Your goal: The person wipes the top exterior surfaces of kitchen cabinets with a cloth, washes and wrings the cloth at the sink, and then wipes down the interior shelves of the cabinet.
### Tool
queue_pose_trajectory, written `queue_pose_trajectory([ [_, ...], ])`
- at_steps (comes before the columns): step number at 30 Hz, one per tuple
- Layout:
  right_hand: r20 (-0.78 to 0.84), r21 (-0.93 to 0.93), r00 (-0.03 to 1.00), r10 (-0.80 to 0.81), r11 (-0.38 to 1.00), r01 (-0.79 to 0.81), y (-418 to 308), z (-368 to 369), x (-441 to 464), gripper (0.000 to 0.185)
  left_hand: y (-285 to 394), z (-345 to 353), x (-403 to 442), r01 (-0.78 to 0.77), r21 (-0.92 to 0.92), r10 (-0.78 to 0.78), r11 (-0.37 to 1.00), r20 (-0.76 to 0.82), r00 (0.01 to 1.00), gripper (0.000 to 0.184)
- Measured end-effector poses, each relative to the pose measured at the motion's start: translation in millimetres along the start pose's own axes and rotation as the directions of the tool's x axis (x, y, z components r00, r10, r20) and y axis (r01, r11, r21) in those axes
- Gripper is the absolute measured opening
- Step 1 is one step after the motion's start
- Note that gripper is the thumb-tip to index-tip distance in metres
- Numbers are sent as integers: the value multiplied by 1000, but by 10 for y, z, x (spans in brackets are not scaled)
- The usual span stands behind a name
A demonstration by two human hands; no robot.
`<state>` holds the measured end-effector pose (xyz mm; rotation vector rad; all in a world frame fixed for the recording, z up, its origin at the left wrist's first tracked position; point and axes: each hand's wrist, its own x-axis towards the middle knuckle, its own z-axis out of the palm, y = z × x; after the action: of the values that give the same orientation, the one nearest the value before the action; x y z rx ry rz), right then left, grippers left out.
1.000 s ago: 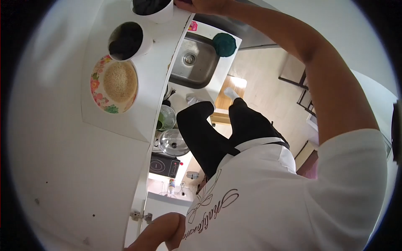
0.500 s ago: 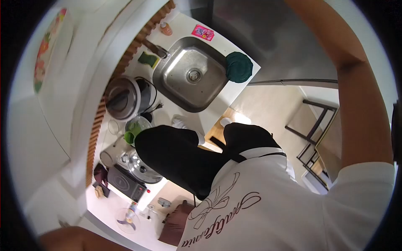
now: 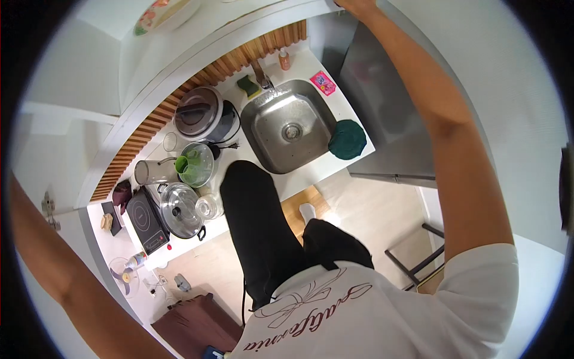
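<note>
My right arm reaches up past the grey fridge (image 3: 382, 96). My right hand (image 3: 357, 7) is at the top edge of the view, at the end of the white cabinet edge (image 3: 251, 29). Its fingers are mostly cut off, so their grip cannot be made out. My left arm rises along the left side beside the white cabinet doors, and its hand is out of view. A floral-patterned dish (image 3: 156, 17) shows at the upper left. One black-trousered leg (image 3: 254, 203) is bent up over the edge of the white counter (image 3: 299, 190).
Along the counter are a steel sink (image 3: 257, 134), a dark green round item (image 3: 347, 140), a rice cooker (image 3: 197, 113), a green-and-clear container (image 3: 194, 164), a lidded glass pot (image 3: 181, 210) and an induction cooker (image 3: 143, 218). Below, a white-socked foot (image 3: 307, 210) is near a wooden surface (image 3: 293, 218).
The view has turned and shifted, so the sink sits lower and further right. My right hand has come into view at the top, and more of my left arm shows.
</note>
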<state>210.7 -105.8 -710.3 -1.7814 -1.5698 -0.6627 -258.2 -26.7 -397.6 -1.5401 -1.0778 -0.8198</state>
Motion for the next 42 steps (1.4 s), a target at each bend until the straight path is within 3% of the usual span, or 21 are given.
queue_pose_trajectory([
  [4, -17, -11, 999, 49, 999, -49, -49, -2, 21, 30, 57, -117, -99, 67, -181, -60, 981, 43, 997, 27],
  [6, -24, 6, 998, 59, 998, -59, -52, -4, -1, 30, 374, -262, -244, 299, -648, -356, 701, 45, 933, 27],
  [10, -55, 15, 997, 51, 999, -50, -34, 28, -9, 28, 322, -272, -241, 216, -706, -241, 675, 66, 968, 30],
  [11, -65, 15, 997, 46, 999, -46, -36, 30, 4, 28, 474, -376, -366, 198, -792, -275, 578, 40, 961, 41],
  [14, -47, 45, 997, 57, 997, -55, -28, 18, -34, 27, 759, -426, -503, 142, -702, -301, 698, -108, 947, 51],
  [18, -101, 6, 992, 76, 997, -76, -87, -22, -64, 25, 762, -416, -516, 163, -642, -316, 749, -131, 940, 57],
  [20, -123, -14, 988, 98, 995, -100, -117, -6, -55, 24, 680, -332, -485, 157, -829, -398, 537, -85, 913, 58],
  [24, -239, 81, 969, 62, 996, -44, -100, 38, -131, 22, 608, -104, -843, 38, -842, -340, 538, -175, 924, 55],
  [27, -370, 138, 927, 56, 990, -5, -60, 165, -242, 24, 935, -238, -1796, 345, -194, -371, 918, -114, 922, 33],
  [28, -458, 176, 887, 57, 984, 28, -49, 217, -278, 25, 1144, -268, -2109, 163, -366, -283, 916, -303, 910, 28],
  [29, -509, 338, 850, 137, 940, 51, -112, 217, -369, 24, 1520, -400, -2375, 67, -622, -334, 780, -323, 886, 27],
  [31, -359, 615, 875, 323, 788, -39, -49, 391, -707, 34, 2052, -575, -3053, 326, -585, -414, 743, -20, 910, 32],
  [32, -173, 768, 888, 427, 623, -150, -99, 434, -939, 41, 2278, -649, -3409, 423, -671, -400, 609, 201, 894, 38],
  [33, 33, 866, 873, 488, 422, -268, -192, 458, -1199, 48, 2530, -671, -3677, 415, -782, -351, 465, 267, 897, 42],
  [35, 481, 749, 662, 575, 123, -651, -380, 542, -1693, 49, 2963, -740, -4164, 662, -748, -265, 54, 628, 731, 42],
  [36, 762, 615, 455, 462, -295, -731, -555, 477, -1842, 54, 3136, -760, -4281, 778, -581, -178, -240, 814, 553, 42],
  [37, 879, 476, 388, 277, -471, -743, -672, 475, -1998, 62, 3296, -694, -4506, 802, -456, -118, -386, 887, 447, 44],
  [38, 926, 371, 344, 155, -533, -760, -716, 571, -2211, 66, 3424, -611, -4706, 820, -224, 53, -527, 954, 295, 50],
  [39, 953, 253, 303, 23, -613, -748, -772, 634, -2362, 67, 3513, -594, -4728, 783, 83, 193, -617, 980, 48, 52],
  [41, 959, 111, 258, -121, -676, -728, -875, 807, -2590, 68, 3616, -488, -4788, 535, 476, 448, -698, 873, -191, 61],
  [42, 959, 47, 216, -185, -645, -763, -923, 903, -2689, 67, 3616, -431, -4900, 534, 480, 445, -696, 872, -204, 61],
])
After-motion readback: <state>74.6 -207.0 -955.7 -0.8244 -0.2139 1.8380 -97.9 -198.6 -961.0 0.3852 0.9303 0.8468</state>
